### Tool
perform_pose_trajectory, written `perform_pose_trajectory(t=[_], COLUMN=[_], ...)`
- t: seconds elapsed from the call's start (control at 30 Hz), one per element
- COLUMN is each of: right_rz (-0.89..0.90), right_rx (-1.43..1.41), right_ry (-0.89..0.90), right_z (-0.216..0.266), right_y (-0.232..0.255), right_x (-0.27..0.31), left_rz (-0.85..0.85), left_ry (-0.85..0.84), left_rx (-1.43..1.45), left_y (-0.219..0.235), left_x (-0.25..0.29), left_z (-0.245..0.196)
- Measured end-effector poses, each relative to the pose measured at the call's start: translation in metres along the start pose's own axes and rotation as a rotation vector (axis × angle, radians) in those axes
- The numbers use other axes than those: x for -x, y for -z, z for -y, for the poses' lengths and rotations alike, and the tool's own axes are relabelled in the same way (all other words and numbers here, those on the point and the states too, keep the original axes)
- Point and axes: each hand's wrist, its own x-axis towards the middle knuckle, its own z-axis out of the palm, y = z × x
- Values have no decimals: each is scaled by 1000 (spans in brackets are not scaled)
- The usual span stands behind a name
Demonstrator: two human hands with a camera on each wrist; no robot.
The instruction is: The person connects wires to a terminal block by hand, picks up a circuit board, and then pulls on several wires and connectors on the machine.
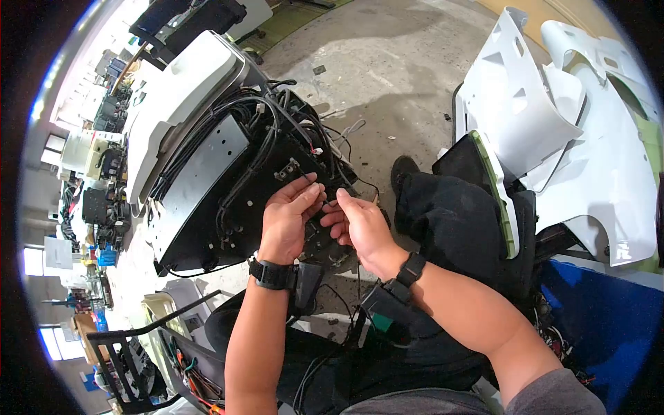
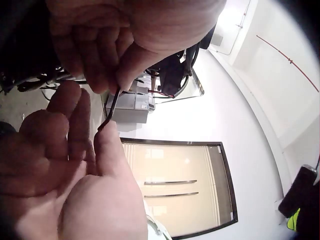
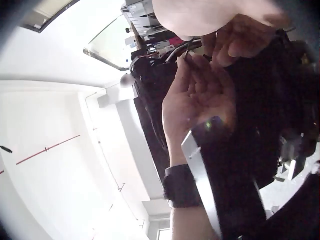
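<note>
Both hands are close together in front of the black panel of an opened machine. The left hand (image 1: 289, 218), palm turned up, pinches a thin dark wire (image 2: 114, 106) between thumb and fingers. The right hand (image 1: 365, 232) pinches the same wire just beside it, its other fingers loosely bent. In the left wrist view the wire runs between the two hands' fingertips. The right wrist view shows the left hand (image 3: 200, 95) with its thumb and fingertips meeting on the wire, near the right hand (image 3: 220, 20). The wire's ends are hidden.
A bundle of black cables (image 1: 266, 114) hangs over the machine's black panel (image 1: 266, 200). White body panels (image 1: 519, 104) stand at the right, beside a blue box (image 1: 595, 332). Tools with coloured handles (image 1: 190, 377) lie at the lower left. The person's dark-clothed leg (image 1: 449, 214) is beside the machine.
</note>
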Motion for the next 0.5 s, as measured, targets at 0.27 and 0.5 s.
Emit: perform_pose_trajectory(t=[0.27,0.5], right_rz=[73,28], right_rx=[-145,23], right_ry=[-44,101], right_z=[1,-1], right_y=[-2,-3], right_x=[1,-1], left_rz=[51,10], left_ry=[-2,80], left_rx=[34,5], left_y=[1,-2], left_x=[2,3], left_z=[-1,-2])
